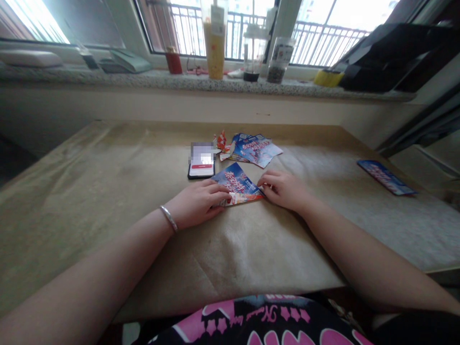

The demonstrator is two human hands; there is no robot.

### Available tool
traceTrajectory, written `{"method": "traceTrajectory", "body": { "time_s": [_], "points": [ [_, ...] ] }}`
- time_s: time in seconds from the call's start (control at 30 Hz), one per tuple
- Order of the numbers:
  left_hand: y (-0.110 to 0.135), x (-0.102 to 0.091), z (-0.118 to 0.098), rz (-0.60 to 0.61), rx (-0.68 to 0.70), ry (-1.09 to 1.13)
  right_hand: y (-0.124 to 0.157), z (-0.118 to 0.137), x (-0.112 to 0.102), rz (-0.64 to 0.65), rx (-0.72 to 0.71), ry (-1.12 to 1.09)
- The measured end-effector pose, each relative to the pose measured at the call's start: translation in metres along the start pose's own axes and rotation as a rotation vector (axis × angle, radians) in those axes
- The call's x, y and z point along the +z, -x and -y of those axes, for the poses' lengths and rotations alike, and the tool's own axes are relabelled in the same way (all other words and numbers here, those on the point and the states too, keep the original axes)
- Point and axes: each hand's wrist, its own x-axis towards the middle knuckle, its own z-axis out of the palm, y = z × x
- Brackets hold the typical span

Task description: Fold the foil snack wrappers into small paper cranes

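Observation:
A blue printed paper sheet (237,181), with red and white lettering, lies folded into a pointed shape on the table. Its lower edge is turned up and shows a colourful strip. My left hand (201,201), with a silver bangle on the wrist, grips the sheet's left corner between thumb and fingers. On the other side, my right hand (282,189) pinches the right corner. A phone (201,163) with a lit screen lies just beyond my left hand. Behind the folded sheet is a fanned stack of similar blue sheets (257,148), with a crumpled or folded orange-and-white paper piece (223,145) beside it.
Another blue printed pack or sheet (386,177) lies at the table's right. A shiny beige cover spreads over the table (125,191). Along the stone windowsill (143,80) stand a tall yellow-filled container (215,48), a red jar (174,62), clear cups and a black bag (388,57).

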Motion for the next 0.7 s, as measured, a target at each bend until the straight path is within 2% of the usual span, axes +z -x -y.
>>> {"method": "traceTrajectory", "body": {
  "time_s": [0.4, 0.7],
  "points": [
    [-0.0036, 0.0093, 0.0039, -0.015, 0.083, 0.201, -0.0030, 0.0000, 0.0040, -0.088, -0.066, -0.101],
    [-0.0053, 0.0043, 0.0032, -0.060, 0.104, 0.123, -0.0048, -0.0032, 0.0060, -0.061, -0.061, -0.062]
  ]
}}
